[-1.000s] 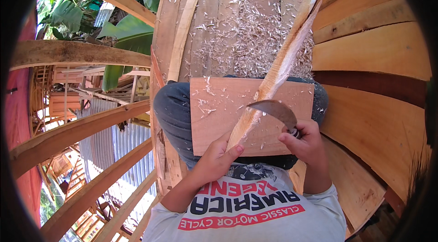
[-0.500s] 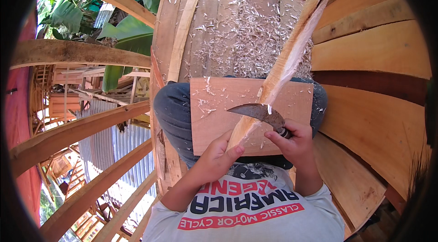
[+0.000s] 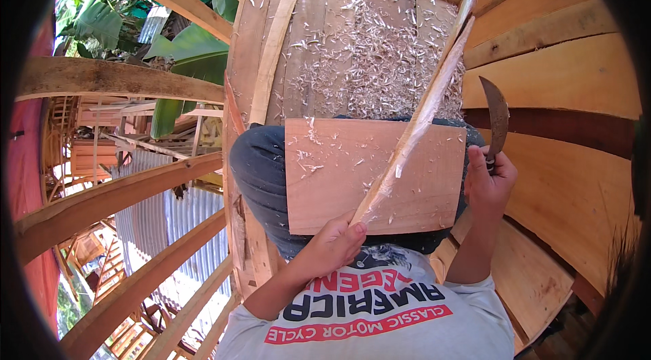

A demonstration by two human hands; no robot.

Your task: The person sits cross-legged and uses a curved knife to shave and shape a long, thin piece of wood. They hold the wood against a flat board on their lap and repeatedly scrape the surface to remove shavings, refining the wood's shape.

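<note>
My left hand (image 3: 332,244) is closed round the near end of a long, pale wooden strip (image 3: 415,133). The strip slants away from me to the upper right, over a flat wooden board (image 3: 325,190) on my lap. Its visible side looks freshly shaved and whitish, with a darker split toward the far end. Out to the right, my right hand (image 3: 489,180) grips the handle of a curved knife (image 3: 498,110). The rusty, sickle-like blade points up and away, apart from the strip. A few shavings lie on the board.
Curly shavings (image 3: 386,54) cover much of the plank floor (image 3: 312,27) ahead. A loose wooden slat (image 3: 274,54) lies at its left. Wooden rails (image 3: 122,78) bound the left side, slanted boards (image 3: 556,82) the right. Corrugated metal sheets (image 3: 169,211) show beyond the rails.
My right hand has swung the curved knife away from the strip, out to the right and upward. The strip has turned in my left hand and its far end sits lower.
</note>
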